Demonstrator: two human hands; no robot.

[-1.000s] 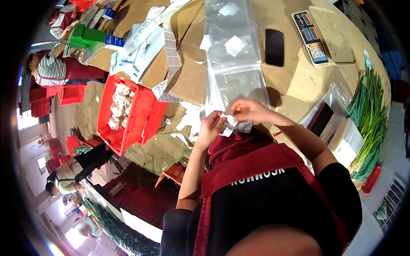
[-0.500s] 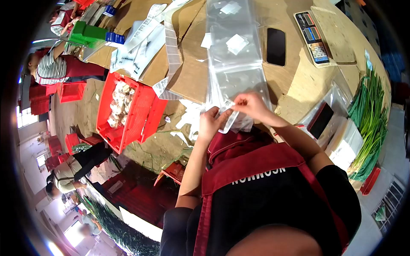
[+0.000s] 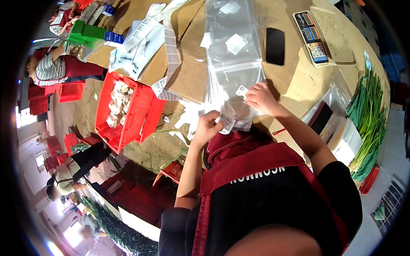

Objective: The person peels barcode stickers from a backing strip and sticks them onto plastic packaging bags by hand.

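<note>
Near the table's front edge my left hand (image 3: pixel 208 126) pinches a small strip of printed labels (image 3: pixel 226 124). Up and to the right, my right hand (image 3: pixel 261 99) holds a single white label (image 3: pixel 241 90) by its edge, over the plastic bags. These clear plastic bags (image 3: pixel 235 70) lie in a long flat stack down the middle of the table. Several white labels (image 3: pixel 236 43) rest on the bags farther up. The two hands are apart, and each has its own label piece.
A black phone (image 3: pixel 275 47) and a scale (image 3: pixel 310 38) lie to the right. Green stalks (image 3: pixel 370 123) stand at the far right. On the left are long label strips (image 3: pixel 139 47) and a red crate (image 3: pixel 141 113) with bagged pale produce (image 3: pixel 119 104). Other people work at the far left.
My hands have moved apart. The right hand has gone right and up with a single label pulled off the strip, while the left has stayed low with the rest.
</note>
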